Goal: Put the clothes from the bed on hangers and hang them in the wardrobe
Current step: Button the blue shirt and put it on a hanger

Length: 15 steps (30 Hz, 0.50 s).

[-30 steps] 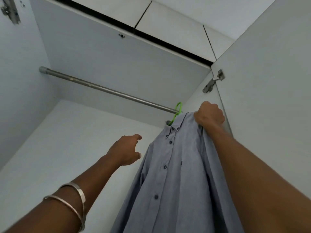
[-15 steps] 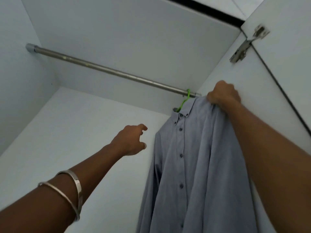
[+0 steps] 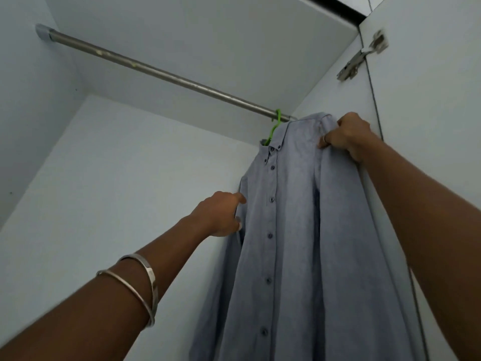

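Our left hand [image 3: 221, 213] had moved right to touch the grey shirt's [image 3: 291, 230] edge, fingers loosely extended. Our right hand [image 3: 346, 136] gripped its shoulder. The shirt hung on a green hanger [image 3: 274, 126] from the wardrobe rail [image 3: 161, 72].

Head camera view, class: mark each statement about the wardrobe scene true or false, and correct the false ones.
1. The shirt hangs on a green hanger hooked over the metal rail. True.
2. The shirt is red. False: it is grey-blue.
3. The right hand grips the shirt at its shoulder. True.
4. The hanger sits at the left end of the rail. False: it sits at the right end, by the wardrobe's side wall.
5. The left hand holds the rail. False: it is at the shirt's left edge, well below the rail.
6. Two bangles circle the left wrist. True.
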Each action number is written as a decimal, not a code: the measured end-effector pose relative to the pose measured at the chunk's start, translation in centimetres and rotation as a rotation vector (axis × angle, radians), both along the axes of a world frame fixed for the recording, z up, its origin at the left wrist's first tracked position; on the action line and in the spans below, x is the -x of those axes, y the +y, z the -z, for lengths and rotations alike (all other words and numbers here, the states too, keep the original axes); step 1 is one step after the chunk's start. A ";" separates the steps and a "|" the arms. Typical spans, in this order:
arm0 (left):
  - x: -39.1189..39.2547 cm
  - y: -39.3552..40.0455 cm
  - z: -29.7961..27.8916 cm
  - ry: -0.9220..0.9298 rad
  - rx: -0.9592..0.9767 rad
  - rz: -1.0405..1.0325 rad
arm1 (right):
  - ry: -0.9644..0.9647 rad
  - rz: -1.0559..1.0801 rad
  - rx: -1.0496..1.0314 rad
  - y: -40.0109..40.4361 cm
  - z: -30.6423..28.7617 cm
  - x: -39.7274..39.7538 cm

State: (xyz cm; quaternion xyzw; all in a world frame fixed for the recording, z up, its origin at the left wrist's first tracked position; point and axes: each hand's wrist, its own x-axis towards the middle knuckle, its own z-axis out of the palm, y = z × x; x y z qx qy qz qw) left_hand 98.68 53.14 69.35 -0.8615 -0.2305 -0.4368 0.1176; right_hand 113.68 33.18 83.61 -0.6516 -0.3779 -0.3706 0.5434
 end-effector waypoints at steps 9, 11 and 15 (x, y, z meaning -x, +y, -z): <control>4.6 -7.0 7.2 0.112 0.057 -0.032 | 0.145 -0.013 0.203 -4.5 10.7 2.9; 6.4 -9.0 9.3 0.127 0.096 -0.042 | 0.184 -0.056 0.233 -5.7 13.5 3.7; 10.0 -13.0 13.3 0.160 0.141 -0.113 | 0.247 -0.146 0.243 -8.3 18.9 5.7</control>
